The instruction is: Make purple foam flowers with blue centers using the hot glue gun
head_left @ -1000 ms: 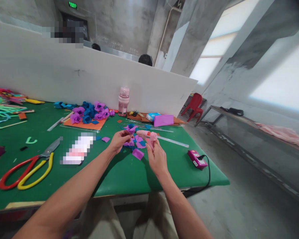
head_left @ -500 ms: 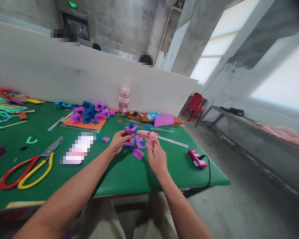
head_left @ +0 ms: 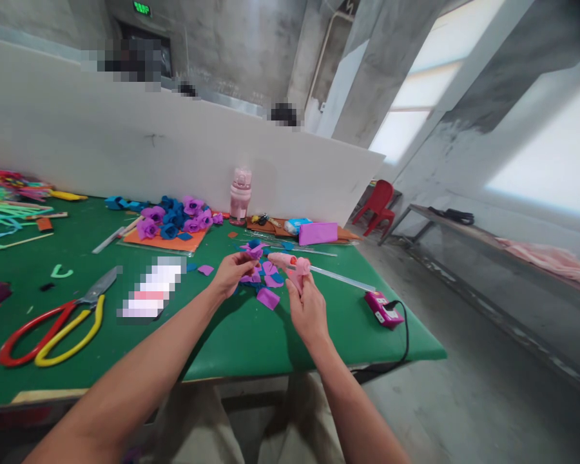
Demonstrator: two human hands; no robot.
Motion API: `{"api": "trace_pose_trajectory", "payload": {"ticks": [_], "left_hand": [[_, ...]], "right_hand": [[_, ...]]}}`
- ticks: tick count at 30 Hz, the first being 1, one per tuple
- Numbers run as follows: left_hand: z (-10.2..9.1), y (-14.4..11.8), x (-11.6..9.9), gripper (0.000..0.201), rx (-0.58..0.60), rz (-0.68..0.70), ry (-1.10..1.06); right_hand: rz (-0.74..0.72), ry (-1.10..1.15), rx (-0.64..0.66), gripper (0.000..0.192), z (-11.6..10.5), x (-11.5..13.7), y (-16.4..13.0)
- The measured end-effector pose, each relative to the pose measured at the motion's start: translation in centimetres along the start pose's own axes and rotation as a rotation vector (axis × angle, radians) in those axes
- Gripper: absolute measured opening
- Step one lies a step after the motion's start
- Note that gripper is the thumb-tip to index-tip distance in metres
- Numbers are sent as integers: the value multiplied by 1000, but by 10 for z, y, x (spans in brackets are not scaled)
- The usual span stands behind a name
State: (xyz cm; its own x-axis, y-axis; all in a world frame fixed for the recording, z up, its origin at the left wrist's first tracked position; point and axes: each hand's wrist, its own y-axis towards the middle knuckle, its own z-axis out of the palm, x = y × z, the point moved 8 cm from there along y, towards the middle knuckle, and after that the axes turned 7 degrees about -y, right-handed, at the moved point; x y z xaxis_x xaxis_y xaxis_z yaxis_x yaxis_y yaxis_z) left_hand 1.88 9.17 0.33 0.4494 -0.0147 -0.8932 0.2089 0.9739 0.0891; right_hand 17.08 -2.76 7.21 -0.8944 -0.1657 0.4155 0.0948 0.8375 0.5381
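Between the fingers of my left hand (head_left: 232, 273) is a purple and blue paper flower (head_left: 254, 249), raised over the table. My right hand (head_left: 308, 307) is closed round the handle of a pink glue gun (head_left: 299, 270), its nozzle pointing left toward the flower. A small gap separates nozzle and flower. From the gun's back a long clear glue stick (head_left: 345, 280) sticks out to the right. Loose purple petals (head_left: 269, 298) and blue pieces lie on the green table beneath and between my hands.
Finished purple and blue flowers (head_left: 174, 218) rest on an orange sheet (head_left: 167, 240). Scissors (head_left: 62, 322) lie at left. A pink bottle (head_left: 240, 196) stands before the white partition (head_left: 183, 148). A magenta power box (head_left: 384, 310) with a black cord sits near the right edge.
My right hand has drawn the glue gun slightly right and down, away from the flower. My left hand has barely moved and keeps its hold on the flower.
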Motion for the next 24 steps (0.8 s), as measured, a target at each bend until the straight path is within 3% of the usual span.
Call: {"api": "trace_pose_trajectory", "payload": {"ticks": [24], "left_hand": [[4,-1,-1,22,37,15,-6]], "right_hand": [[-62,6,35,41,5,18,-1]]}}
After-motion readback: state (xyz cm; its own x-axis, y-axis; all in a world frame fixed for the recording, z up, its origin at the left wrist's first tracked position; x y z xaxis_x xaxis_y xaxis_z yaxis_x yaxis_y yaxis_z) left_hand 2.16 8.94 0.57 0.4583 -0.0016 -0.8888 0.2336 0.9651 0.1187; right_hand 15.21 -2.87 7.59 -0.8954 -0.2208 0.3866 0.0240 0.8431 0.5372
